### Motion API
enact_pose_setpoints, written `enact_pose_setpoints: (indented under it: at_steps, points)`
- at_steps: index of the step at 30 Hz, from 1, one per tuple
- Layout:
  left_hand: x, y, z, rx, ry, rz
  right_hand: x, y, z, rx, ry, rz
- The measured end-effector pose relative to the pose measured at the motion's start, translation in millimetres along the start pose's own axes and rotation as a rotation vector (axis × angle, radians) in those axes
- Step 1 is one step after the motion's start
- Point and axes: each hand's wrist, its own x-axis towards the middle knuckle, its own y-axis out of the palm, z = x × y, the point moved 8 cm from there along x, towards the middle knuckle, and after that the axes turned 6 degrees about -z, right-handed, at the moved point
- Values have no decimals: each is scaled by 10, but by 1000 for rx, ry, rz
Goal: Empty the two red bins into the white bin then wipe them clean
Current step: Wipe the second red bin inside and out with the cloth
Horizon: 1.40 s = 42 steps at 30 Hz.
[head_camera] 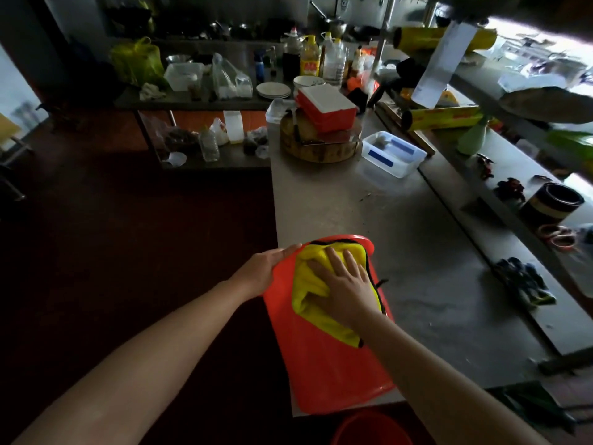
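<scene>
The right hand (345, 281) lies flat, fingers straight and spread, pressing a yellow black-edged cloth (313, 284) against the wall of a red plastic bin (321, 358) lying on a steel counter (417, 252). At 9 o'clock of the cloth, the left hand (266, 268) grips the bin's edge, forearm extended. A second red bin (369, 428) shows at 6 o'clock, below the counter edge.

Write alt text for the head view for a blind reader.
A right hand presses a yellow cloth onto a red bin on a steel counter while the left hand holds its rim. A second red bin sits below.
</scene>
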Motion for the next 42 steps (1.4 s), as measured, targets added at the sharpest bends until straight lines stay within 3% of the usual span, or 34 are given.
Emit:
enact_pose_setpoints:
  at_steps: [4, 9, 10, 15, 20, 34, 42]
  points:
    - [-54, -44, 109, 89, 32, -7, -31, 25, 81, -30, -38, -5]
    - [-116, -59, 44, 260, 135, -72, -845, 164, 47, -25, -62, -113]
    - [-144, -25, 85, 203, 79, -39, -1013, 193, 41, -28, -72, -121]
    - [-1, -29, -388, 224, 146, -173, -1483, 260, 51, -53, -63, -125]
    - [466, 224, -811, 246, 86, -95, -1517, 303, 149, -108, -69, -112]
    - [314, -57, -326, 94, -17, -90, -19, 82, 79, 87, 12, -8]
    - [259, -66, -232, 32, -67, -96, -1253, 289, 56, 55, -71, -153]
